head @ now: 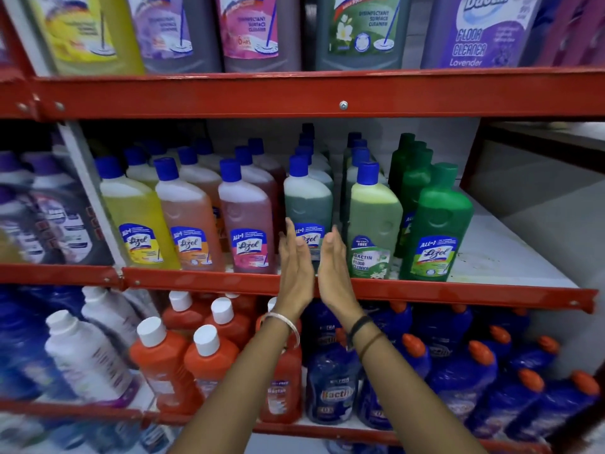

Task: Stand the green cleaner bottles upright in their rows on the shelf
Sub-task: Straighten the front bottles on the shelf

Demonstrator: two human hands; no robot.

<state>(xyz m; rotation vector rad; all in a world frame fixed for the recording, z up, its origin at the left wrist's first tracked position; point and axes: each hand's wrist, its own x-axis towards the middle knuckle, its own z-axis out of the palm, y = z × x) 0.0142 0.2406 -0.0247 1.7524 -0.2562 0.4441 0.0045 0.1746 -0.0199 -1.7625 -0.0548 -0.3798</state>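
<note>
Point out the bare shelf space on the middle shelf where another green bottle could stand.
Free: the white shelf board right of the solid green Lizol row, up to the red upright. Crowded: everything left of that, rows packed side by side from the yellow bottle onward. The left hand and right hand flank the grey-green bottle.

Hiding the lower label of the grey-green bottle (307, 204) behind the left hand (294, 257) and the right hand (334, 260). Screening the back bottles of each row behind the front ones, leaving only caps showing. Cropping the big bottles (258, 31) on the top shelf at the upper edge. Blurring the bottles at far left (39, 211) past reading. Cutting off both forearms at the lower edge.
</note>
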